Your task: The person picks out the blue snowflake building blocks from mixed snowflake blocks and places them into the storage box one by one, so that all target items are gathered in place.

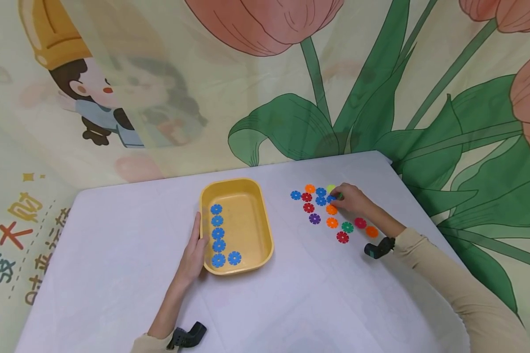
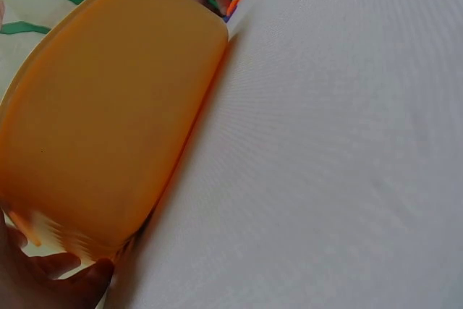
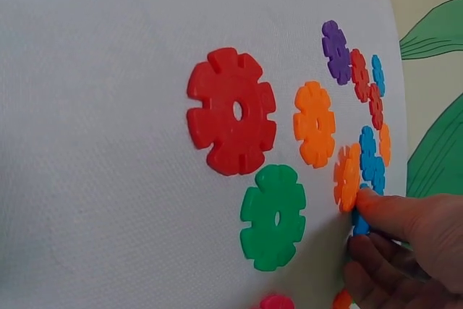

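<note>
– what is being held?

– a blue disc [image 3: 361,225] seems to be pinched between thumb and fingers by the right grip [image 1: 352,198], among the scattered pieces to the right of the yellow tray [image 1: 245,230]. the tray's left side is held by the left grip [image 1: 191,257]; inside it, six blue discs [image 1: 218,233] are laid, five in a column and one beside the nearest.

– what could go wrong?

– an orange disc [image 1: 331,210] could be nudged or picked up too, being so near the fingertips. the thin piece might be dropped if only its edge is caught. the column could be upset if the tray were tugged or tilted.

– and what is hard to make out?

– the pinched piece is mostly covered by fingers. a green piece [image 1: 340,196] is partly hidden there; whether it is held cannot be told. in the right wrist view, a pink disc [image 3: 275,302] is cut off by the lower edge.
</note>
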`<state>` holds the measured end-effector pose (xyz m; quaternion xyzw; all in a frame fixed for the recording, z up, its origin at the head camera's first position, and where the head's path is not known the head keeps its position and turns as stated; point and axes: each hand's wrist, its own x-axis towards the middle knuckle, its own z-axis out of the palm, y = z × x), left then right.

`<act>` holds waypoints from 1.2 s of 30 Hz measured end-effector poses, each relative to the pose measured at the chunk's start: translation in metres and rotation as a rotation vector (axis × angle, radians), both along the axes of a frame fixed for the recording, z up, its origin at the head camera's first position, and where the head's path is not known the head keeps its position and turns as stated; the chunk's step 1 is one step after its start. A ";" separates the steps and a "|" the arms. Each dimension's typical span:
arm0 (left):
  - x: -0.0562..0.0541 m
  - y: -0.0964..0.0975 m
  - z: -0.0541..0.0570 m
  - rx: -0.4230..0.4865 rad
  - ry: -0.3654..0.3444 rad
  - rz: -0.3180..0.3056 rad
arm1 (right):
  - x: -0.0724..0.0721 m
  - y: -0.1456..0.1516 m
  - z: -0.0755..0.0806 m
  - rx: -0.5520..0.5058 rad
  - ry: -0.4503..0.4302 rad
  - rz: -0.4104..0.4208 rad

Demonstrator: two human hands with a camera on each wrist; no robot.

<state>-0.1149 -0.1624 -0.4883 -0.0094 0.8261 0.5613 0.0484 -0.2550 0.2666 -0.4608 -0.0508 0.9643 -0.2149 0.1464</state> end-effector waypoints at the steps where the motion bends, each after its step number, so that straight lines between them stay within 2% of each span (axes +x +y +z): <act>1: 0.000 0.000 0.000 -0.001 0.002 0.000 | 0.000 0.000 0.000 0.004 -0.004 -0.007; 8: 0.002 0.001 0.002 0.010 0.016 -0.001 | 0.000 0.001 -0.001 -0.008 -0.037 -0.049; 22: 0.001 0.000 -0.001 0.010 0.014 -0.002 | 0.003 0.011 -0.007 -0.068 -0.011 -0.037; 27: 0.000 -0.001 -0.001 0.016 0.003 -0.003 | 0.002 0.014 -0.009 -0.144 0.065 -0.059; 30: 0.000 -0.001 -0.001 0.012 -0.010 -0.004 | 0.002 0.017 -0.009 -0.215 0.081 -0.085; 36: -0.002 -0.001 -0.001 0.000 -0.022 -0.004 | 0.005 0.014 -0.005 -0.406 -0.017 -0.188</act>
